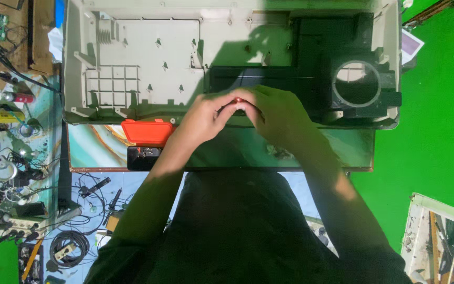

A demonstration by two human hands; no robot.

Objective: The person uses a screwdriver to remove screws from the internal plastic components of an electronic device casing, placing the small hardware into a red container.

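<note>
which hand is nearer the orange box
Left. The left hand is just up and right of the orange box, its forearm passing close beside it. The right hand lies further right, beyond the left.

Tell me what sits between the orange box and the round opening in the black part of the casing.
In the head view, both hands lie between the orange box and the round opening: left hand, right hand, fingertips meeting on a small red thing.

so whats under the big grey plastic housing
The grey plastic housing rests on a board with a swirled green surface, its near strip showing. The rest is covered.
</note>
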